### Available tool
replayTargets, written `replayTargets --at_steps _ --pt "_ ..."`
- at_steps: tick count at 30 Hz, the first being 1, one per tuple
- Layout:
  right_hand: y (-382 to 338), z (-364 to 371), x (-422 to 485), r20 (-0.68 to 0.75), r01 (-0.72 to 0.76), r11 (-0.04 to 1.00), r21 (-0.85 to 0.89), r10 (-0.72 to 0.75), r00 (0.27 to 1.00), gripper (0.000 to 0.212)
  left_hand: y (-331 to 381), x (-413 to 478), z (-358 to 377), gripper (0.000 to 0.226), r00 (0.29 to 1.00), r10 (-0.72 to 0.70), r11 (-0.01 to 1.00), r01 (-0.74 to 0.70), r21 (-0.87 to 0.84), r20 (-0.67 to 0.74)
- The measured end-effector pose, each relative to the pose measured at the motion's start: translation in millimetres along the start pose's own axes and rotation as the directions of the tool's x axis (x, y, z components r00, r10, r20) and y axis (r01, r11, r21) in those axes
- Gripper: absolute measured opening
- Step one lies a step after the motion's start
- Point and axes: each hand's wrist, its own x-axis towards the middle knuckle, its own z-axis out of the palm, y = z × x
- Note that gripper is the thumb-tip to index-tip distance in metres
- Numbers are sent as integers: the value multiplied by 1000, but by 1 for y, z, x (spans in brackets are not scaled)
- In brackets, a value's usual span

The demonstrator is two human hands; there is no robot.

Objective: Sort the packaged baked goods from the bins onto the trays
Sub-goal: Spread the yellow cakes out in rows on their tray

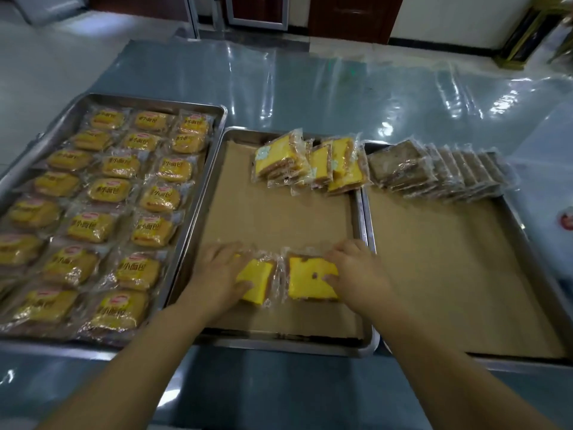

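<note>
Plastic-sheeted surface [279, 383] bearing three metal trays. At the near end of the paper-lined middle tray [279, 346], the left hand [217, 268] grips the left cake packet [255, 280] and the right hand [356, 271] grips the right cake packet [310, 280]; both packets lie flat, side by side. Bun packets [108, 190] fill the left tray [155, 102] in rows. Farther back, stacked yellow cake packets [310, 162] lean in the middle tray, and brown slice packets [434, 172] lean in the right tray [521, 231].

Both bare forearms reach forward, angled slightly inward. left hand [217, 271] palm down, fingers curled over the left packet [259, 279], thumb pinching its near edge. right hand [359, 271] grips the right packet [307, 280] likewise, thumb on top
</note>
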Motion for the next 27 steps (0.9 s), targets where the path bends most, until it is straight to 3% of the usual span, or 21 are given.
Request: replayTargets --at_steps 3,8,14,21,27 --pt "-4 6 -8 107 62 997 -41 -58 993 57 3 -5 5 50 995 9 998 -15 55 95" --pt "-4 4 -20 195 114 991 -74 -98 976 66 8 -23 3 49 996 -32 998 26 61 88" --pt "-5 2 -30 277 142 990 13 -140 951 70 11 -43 -1 49 986 -114 990 102 99 122" --pt "-8 -18 -6 181 61 987 149 -88 979 41 5 -26 -18 38 992 -71 997 67 34 108" --pt "-9 -43 38 78 -8 976 220 -9 997 34 -2 27 -44 33 996 -2 998 8 -68 92"
